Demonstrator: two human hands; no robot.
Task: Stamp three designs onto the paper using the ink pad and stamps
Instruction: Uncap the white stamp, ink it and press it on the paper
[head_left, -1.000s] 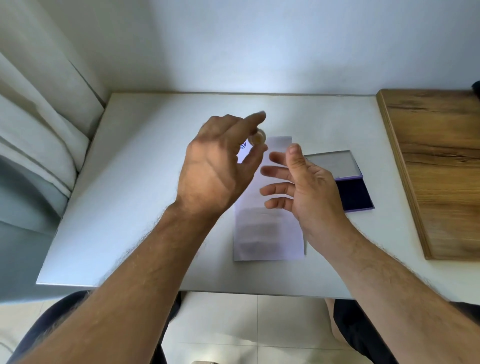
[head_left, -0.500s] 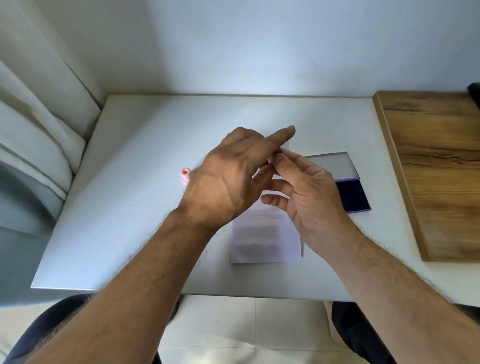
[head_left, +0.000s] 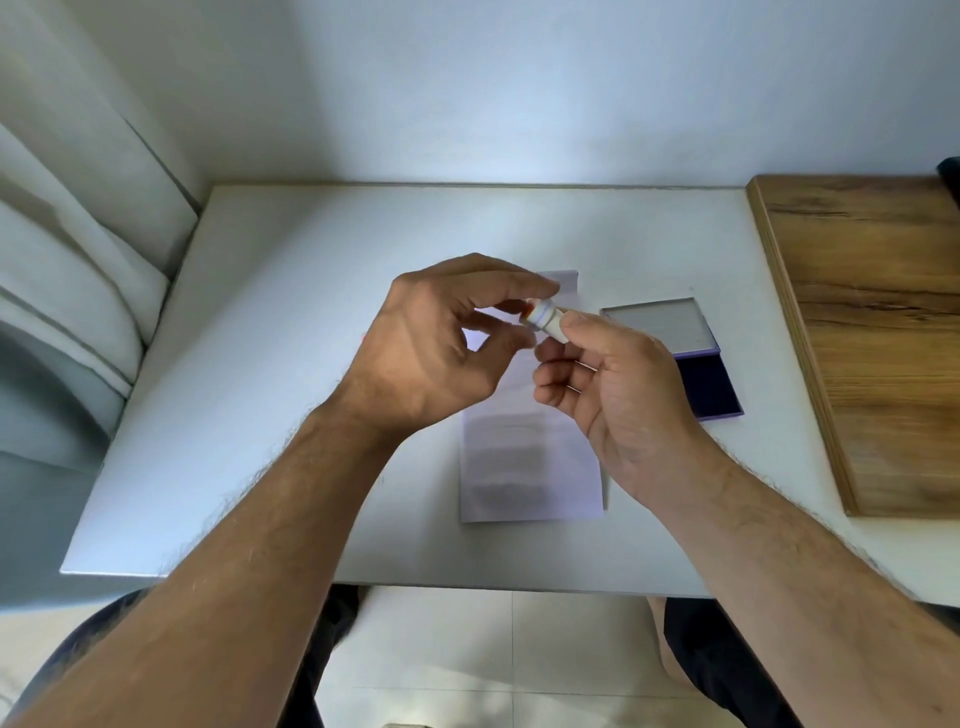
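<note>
A small white stamp (head_left: 549, 318) with an orange-red end is held above the paper between both hands. My right hand (head_left: 613, 384) pinches its white body between thumb and fingers. My left hand (head_left: 441, 343) has thumb and fingertips on its orange end. A white strip of paper (head_left: 530, 467) lies lengthwise on the table under the hands; its far end is partly hidden. The open ink pad (head_left: 711, 384) lies to the right of the paper, dark blue pad near, grey lid (head_left: 654, 322) folded back.
The white table (head_left: 291, 332) stands against a wall. A wooden board (head_left: 872, 332) lies along the table's right side. White cushions and a grey surface are to the left of the table. The table's front edge is near my lap.
My hands came together over the paper and now both hold the small stamp. The pink stamp seen on the table half a second ago is hidden behind my left hand.
</note>
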